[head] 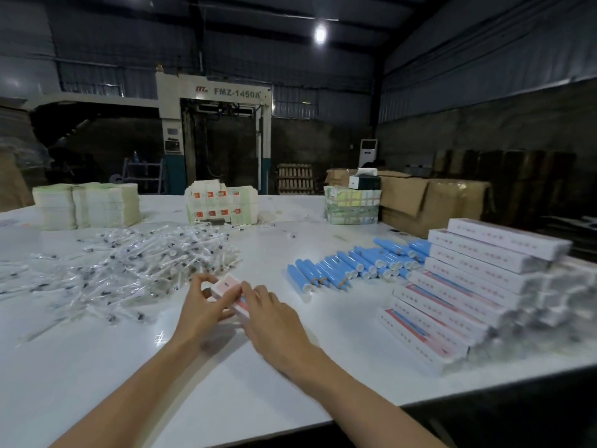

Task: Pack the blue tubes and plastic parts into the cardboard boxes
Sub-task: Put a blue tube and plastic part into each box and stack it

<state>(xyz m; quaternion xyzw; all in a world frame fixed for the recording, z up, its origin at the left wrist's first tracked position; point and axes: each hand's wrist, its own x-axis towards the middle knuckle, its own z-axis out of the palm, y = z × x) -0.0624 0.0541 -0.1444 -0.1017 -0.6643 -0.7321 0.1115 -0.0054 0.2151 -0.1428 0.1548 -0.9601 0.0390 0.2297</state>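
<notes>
We are showing two slim forearms, uncovered from wrist to elbow; our left hand and right hand are going bare too.

I have one view only, from the head camera, set above the near edge of the white worktop and facing forward and down. Both forearms come in from the bottom edge; the left hand and right hand sit close, just below centre. The wide lens curves the worktop's edges and reaches the far machine and the roof.
</notes>
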